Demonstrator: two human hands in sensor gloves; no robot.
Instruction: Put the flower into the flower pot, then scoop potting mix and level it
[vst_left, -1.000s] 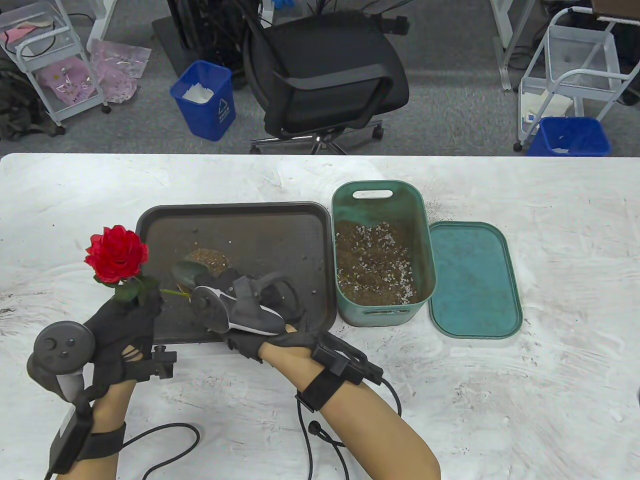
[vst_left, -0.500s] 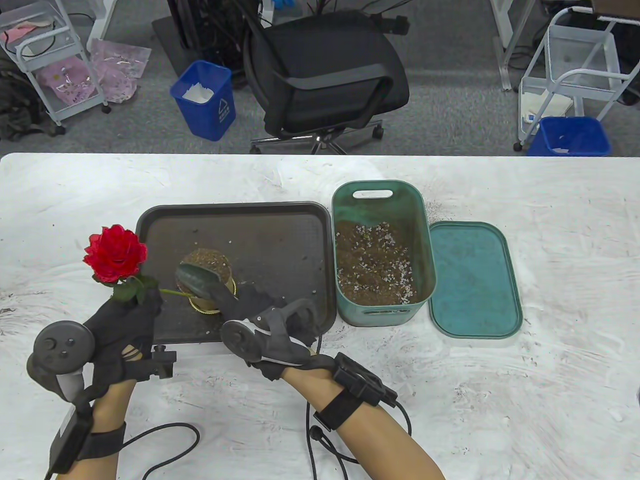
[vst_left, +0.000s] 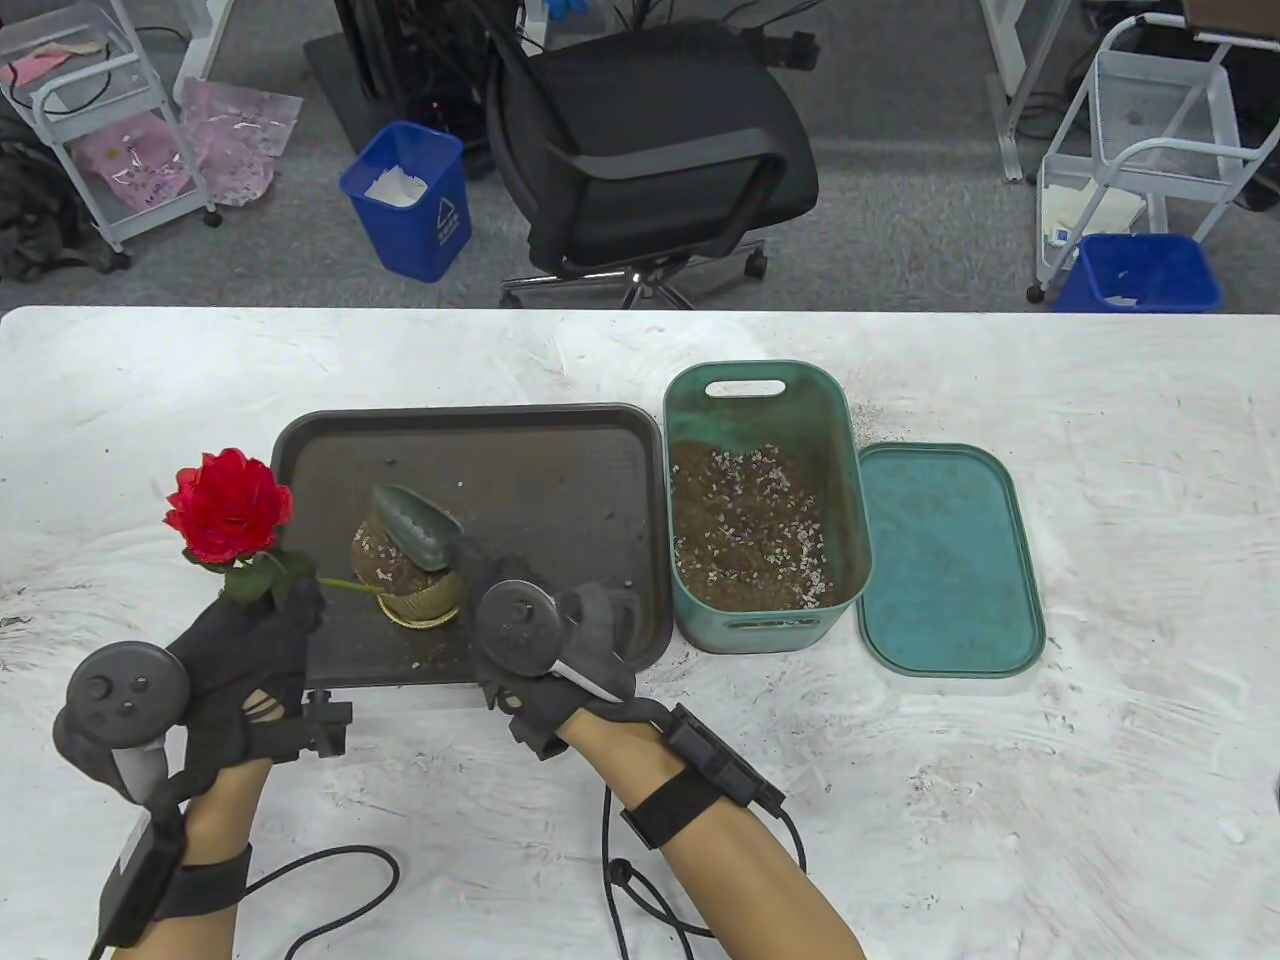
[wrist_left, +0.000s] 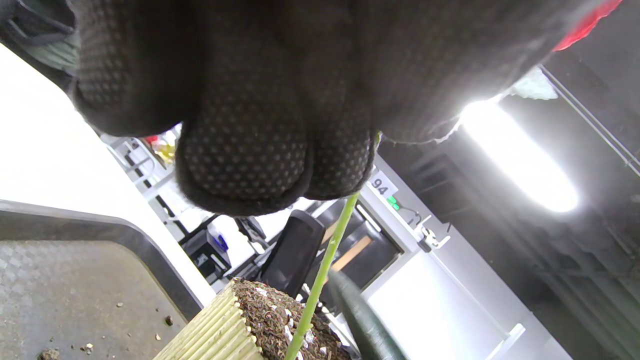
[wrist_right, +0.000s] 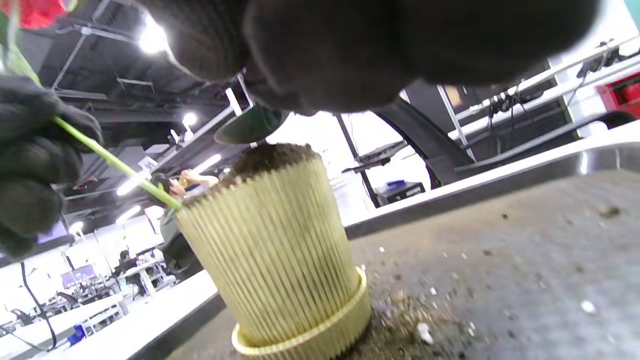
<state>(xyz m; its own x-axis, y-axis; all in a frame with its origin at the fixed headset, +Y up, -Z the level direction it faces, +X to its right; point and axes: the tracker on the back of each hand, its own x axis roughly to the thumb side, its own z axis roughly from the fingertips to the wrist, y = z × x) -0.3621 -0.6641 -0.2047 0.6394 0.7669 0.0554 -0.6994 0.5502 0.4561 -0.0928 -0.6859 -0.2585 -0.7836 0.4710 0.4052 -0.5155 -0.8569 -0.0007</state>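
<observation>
A red rose (vst_left: 228, 505) leans left of the dark tray (vst_left: 560, 450), its green stem (wrist_left: 322, 277) running down into the potting mix of the ribbed yellow flower pot (wrist_right: 272, 255). My left hand (vst_left: 255, 640) pinches the stem just below the bloom. My right hand (vst_left: 530, 625) grips the handle of a dark green scoop (vst_left: 415, 525), whose blade lies over the heaped mix in the flower pot (vst_left: 405, 580). The scoop's blade (wrist_right: 250, 125) shows just above the pot's rim.
A green bin (vst_left: 765, 510) of potting mix stands right of the tray, its lid (vst_left: 950, 560) flat beside it. Spilled mix dots the tray around the pot. An office chair and blue bins stand beyond the table's far edge.
My right hand has swung from over the pot back toward the tray's front edge and turned the scoop over the pot, whose mix now heaps higher. The left hand and rose held still.
</observation>
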